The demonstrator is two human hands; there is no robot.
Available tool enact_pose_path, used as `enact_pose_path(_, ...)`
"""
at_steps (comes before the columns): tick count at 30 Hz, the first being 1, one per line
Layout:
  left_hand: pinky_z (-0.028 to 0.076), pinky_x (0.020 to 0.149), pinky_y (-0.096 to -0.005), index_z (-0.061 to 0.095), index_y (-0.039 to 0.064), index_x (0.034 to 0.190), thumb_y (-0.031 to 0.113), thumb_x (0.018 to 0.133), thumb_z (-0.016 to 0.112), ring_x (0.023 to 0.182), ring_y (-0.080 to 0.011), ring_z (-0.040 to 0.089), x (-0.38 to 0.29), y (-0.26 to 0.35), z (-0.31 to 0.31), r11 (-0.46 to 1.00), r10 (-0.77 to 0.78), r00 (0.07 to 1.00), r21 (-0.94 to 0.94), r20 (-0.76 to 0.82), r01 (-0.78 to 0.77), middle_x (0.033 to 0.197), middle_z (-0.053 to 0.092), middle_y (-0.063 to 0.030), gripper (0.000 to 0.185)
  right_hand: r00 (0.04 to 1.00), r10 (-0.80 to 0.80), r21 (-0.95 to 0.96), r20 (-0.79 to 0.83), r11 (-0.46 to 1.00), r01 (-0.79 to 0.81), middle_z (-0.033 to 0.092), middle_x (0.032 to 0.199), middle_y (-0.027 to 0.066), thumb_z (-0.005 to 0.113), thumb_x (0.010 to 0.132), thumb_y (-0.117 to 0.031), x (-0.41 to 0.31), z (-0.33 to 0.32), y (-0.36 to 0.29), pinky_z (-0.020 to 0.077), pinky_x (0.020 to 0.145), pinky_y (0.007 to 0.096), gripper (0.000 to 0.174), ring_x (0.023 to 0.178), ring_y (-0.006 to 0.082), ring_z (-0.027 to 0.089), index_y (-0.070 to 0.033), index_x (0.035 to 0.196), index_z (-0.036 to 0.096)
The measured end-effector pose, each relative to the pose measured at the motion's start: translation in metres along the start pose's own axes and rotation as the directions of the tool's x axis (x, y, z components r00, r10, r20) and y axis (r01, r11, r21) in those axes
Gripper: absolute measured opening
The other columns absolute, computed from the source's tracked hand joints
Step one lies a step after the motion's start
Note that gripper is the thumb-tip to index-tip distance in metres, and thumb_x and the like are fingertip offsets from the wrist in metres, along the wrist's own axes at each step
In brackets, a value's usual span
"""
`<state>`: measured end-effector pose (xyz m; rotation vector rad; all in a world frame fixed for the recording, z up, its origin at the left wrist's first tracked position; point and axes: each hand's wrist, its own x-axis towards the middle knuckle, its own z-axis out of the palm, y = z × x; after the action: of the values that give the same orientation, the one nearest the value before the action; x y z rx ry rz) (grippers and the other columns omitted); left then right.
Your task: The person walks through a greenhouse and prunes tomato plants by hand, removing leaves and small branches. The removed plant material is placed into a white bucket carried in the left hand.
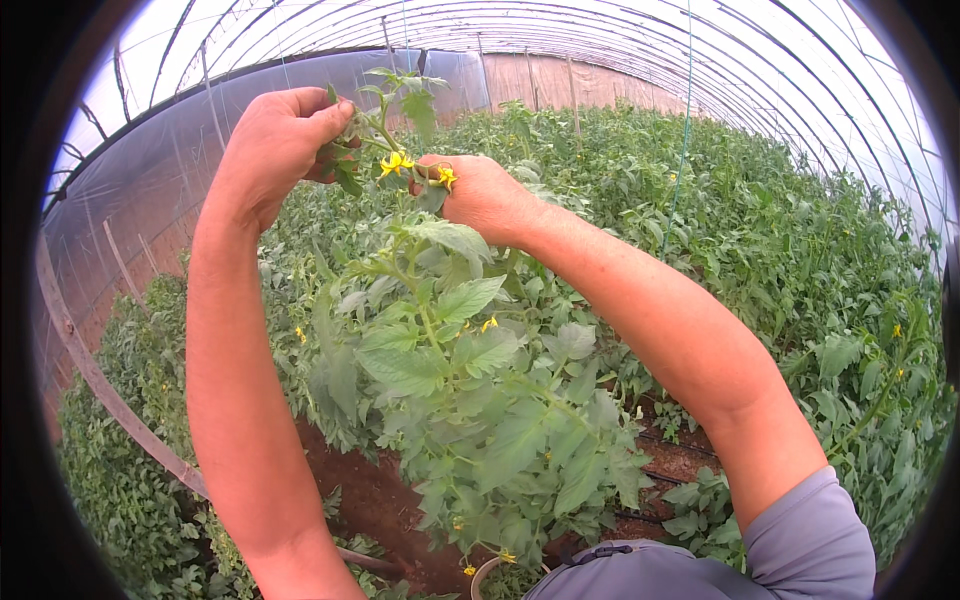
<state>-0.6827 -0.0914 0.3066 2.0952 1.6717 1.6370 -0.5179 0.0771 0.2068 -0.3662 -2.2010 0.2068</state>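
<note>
Raised in front of me, my left hand (289, 142) pinches leaves of a tomato plant's top shoot (384, 124) between thumb and fingers. Just right of it and slightly lower, my right hand (476, 195) is closed around the stem below that shoot. A yellow tomato flower (396, 163) hangs between the two hands. Another yellow flower (447, 178) lies against my right fingers. Part of the stem is hidden by the right hand. Beneath both hands spreads a leafy tomato plant (435, 330) with several more yellow flowers.
Dense tomato rows (750, 217) fill the arched plastic greenhouse. A teal support string (684, 142) hangs to the right. On the left a wooden pole (112, 397) curves past my forearm. By my waist stands a bucket (478, 581) holding green cuttings. Black drip lines (667, 478) cross the soil.
</note>
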Motion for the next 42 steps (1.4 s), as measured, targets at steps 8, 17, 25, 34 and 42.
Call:
enact_pose_path(8, 0.055, 0.066, -0.0286, 0.072, 0.000, 0.112, 0.017, 0.102, 0.069, 0.076, -0.0124, 0.069, 0.001, -0.002, -0.001, 0.999, 0.049, 0.999, 0.002, 0.010, -0.049, 0.093, 0.074, -0.0058, 0.020, 0.999, -0.026, 0.017, -0.023, 1.000, 0.026, 0.073, 0.101, 0.0226, 0.058, 0.085, -0.003, 0.000, 0.003, 0.003, 0.0552, 0.085, 0.0521, 0.035, 0.100, 0.0461, 0.069, -0.013, 0.117, 0.069)
enact_pose_path(17, 0.051, 0.062, -0.0250, 0.074, 0.000, 0.111, 0.015, 0.101, 0.069, 0.073, -0.0084, 0.066, 0.000, -0.001, 0.001, 0.983, 0.161, 0.984, 0.100, -0.071, -0.153, 0.089, 0.073, -0.0017, 0.019, 1.000, -0.015, 0.015, -0.016, 1.000, 0.015, 0.074, 0.104, 0.0223, 0.060, 0.084, -0.004, 0.000, 0.002, -0.002, 0.0556, 0.086, 0.0525, 0.037, 0.101, 0.0454, 0.069, -0.013, 0.118, 0.070)
enact_pose_path(25, 0.047, 0.064, -0.0266, 0.073, -0.006, 0.102, 0.011, 0.092, 0.065, 0.071, -0.0063, 0.055, -0.003, -0.003, 0.002, 0.968, 0.194, 0.975, 0.185, -0.109, -0.172, 0.080, 0.068, -0.0007, 0.021, 0.999, -0.041, -0.007, -0.030, 0.999, 0.041, 0.074, 0.107, 0.0219, 0.061, 0.083, -0.004, -0.002, 0.001, -0.003, 0.0558, 0.088, 0.0523, 0.042, 0.103, 0.0441, 0.069, -0.012, 0.123, 0.070)
enact_pose_path(34, 0.043, 0.062, -0.0260, 0.072, -0.005, 0.102, 0.012, 0.093, 0.064, 0.070, -0.0054, 0.052, -0.007, -0.009, 0.003, 0.975, 0.190, 0.971, 0.149, -0.148, -0.168, 0.077, 0.065, 0.0010, 0.021, 0.998, -0.023, 0.001, -0.058, 1.000, 0.023, 0.075, 0.101, 0.0198, 0.070, 0.096, -0.021, -0.004, 0.003, -0.006, 0.0552, 0.082, 0.0443, 0.028, 0.094, 0.0397, 0.072, -0.014, 0.123, 0.071)
enact_pose_path(42, 0.048, 0.062, -0.0239, 0.070, 0.003, 0.106, 0.010, 0.096, 0.062, 0.069, -0.0066, 0.059, -0.009, -0.006, 0.006, 0.987, 0.144, 0.915, 0.122, -0.378, -0.105, 0.085, 0.066, 0.0008, 0.015, 0.999, 0.050, -0.092, -0.008, 0.994, -0.050, 0.074, 0.109, 0.0221, 0.063, 0.087, -0.009, -0.004, -0.004, -0.014, 0.0554, 0.087, 0.0535, 0.047, 0.105, 0.0446, 0.070, -0.009, 0.134, 0.061)
